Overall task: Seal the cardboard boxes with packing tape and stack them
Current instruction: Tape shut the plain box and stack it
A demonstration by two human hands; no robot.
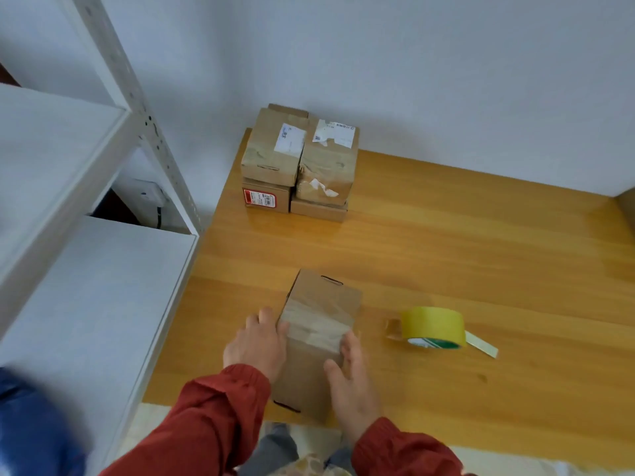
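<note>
Pressing from both sides, I have the left hand [256,345] and right hand [350,376] flat against the flanks of the cardboard box [319,314] at the tabletop's [481,252] near edge. The fingers are mostly straight and grip nothing, probably to smooth the clear tape band over its edges (blur hides finer detail). The yellow tape roll [434,326] lies near its right side, handy; the stack of boxes [299,163] sits well apart by the wall.

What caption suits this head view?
Left hand and right hand steady a taped brown cardboard box on a wooden table, yellow tape roll beside, stacked boxes behind.
</note>
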